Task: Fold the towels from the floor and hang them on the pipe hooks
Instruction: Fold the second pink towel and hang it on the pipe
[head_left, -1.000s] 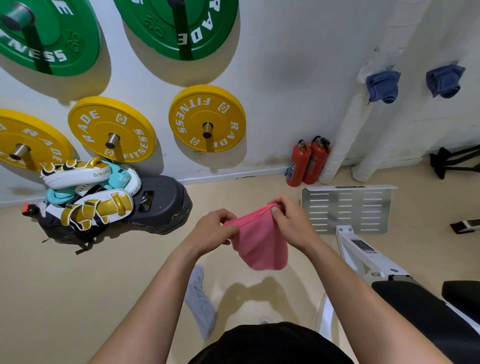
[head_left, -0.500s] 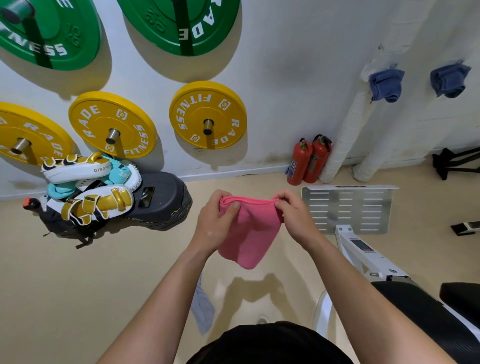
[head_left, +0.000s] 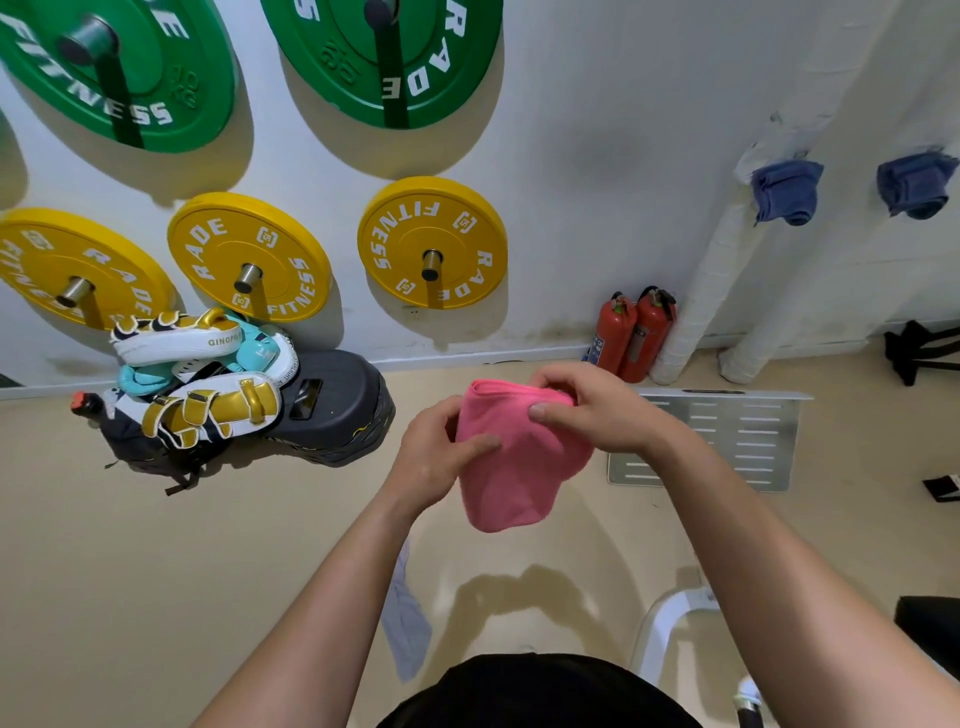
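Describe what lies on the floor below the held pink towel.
Beneath the pink towel is beige floor with a shadow. A grey towel lies left of it, partly covered by the left forearm. Floor behind the towel is hidden.

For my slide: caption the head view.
A pink towel in left hand and right hand; blue towels hang on pipes.

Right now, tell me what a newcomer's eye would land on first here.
The pink towel at centre stands out, gripped by the left hand and right hand. Behind it, green plates and yellow plates hang on the wall at upper left. Two blue towels hang on the pipes at upper right.
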